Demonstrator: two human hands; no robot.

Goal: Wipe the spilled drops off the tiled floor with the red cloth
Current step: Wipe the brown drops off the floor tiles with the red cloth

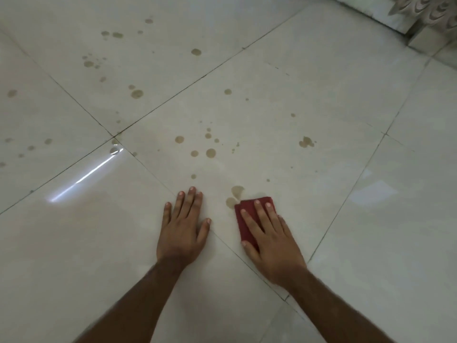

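Note:
A folded red cloth lies flat on the pale tiled floor, with my right hand pressed on top of it, fingers spread. Just beyond the cloth's far left corner sit two brownish drops, touching or nearly touching its edge. My left hand rests palm down on the bare tile to the left, holding nothing. Several more brownish drops are scattered across the tiles ahead, out to the far left and far middle.
A patterned wall base or furniture edge stands at the far right corner. Dark grout lines cross the floor diagonally. A bright streak of reflected light lies on the tile at the left.

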